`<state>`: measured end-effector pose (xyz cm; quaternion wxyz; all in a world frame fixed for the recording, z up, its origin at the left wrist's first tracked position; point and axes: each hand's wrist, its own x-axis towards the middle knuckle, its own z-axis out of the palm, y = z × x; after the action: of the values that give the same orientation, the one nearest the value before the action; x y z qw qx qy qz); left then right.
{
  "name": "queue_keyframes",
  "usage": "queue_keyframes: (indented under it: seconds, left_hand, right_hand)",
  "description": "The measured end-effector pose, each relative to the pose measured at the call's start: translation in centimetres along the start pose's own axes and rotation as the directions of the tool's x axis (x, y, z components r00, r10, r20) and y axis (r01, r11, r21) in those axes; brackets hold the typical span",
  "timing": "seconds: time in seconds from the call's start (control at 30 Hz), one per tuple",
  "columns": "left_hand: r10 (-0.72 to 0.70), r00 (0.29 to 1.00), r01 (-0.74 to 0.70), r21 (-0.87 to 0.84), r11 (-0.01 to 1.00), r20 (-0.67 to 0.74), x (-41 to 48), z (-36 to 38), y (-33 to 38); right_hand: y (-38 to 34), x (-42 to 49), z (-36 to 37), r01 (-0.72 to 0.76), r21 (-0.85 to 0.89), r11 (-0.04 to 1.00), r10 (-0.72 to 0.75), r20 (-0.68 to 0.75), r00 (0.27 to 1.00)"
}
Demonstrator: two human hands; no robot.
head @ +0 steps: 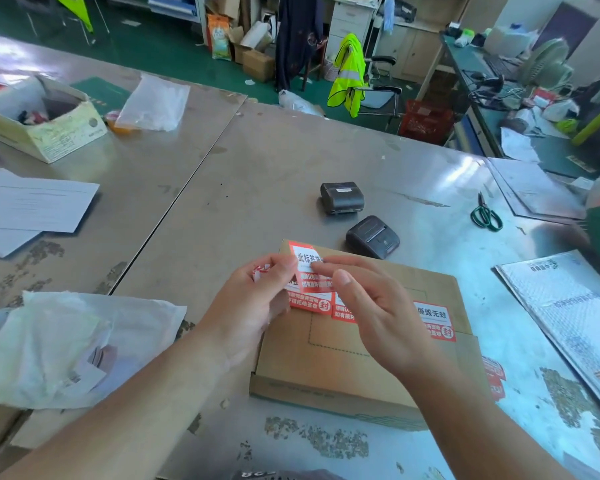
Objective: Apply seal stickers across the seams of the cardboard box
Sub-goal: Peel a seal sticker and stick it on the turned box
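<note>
Left hand: raised over the near-left part of the box; thumb and fingers pinch the left edge of a red-and-white seal sticker, with more red-and-white backing showing behind the fingers
Right hand: above the middle of the box; forefinger tip on the held sticker's right edge, thumb just under it; whether it nips the sticker or only touches it I cannot tell
Held sticker: upright between the two hands, over the box's far-left corner, clear of the lid
Cardboard box: flat and closed, at the near middle of the metal table
Applied stickers: a row across the lid, partly hidden by the hands
Plastic bag: crumpled, near the table's left edge, beside the left forearm
Padded mailer: flat, near the right edge
Two black label printers: just beyond the box, apart from it
Scissors: green-handled, toward the far right
Papers: at the left edge
Open carton: far-left corner
</note>
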<state>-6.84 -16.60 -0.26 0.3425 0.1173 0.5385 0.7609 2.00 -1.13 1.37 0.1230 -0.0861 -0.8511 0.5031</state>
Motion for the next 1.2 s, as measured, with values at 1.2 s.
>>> queue_keyframes:
  seconds: [1.2]
  left_hand:
    - [0.060, 0.998, -0.058, -0.110, 0.992, 0.013, -1.1, -2.5, -1.5]
  right_hand:
    - [-1.9, -1.1, 1.1, 0.025, 0.175, 0.984, -0.053, 0.155, 0.987]
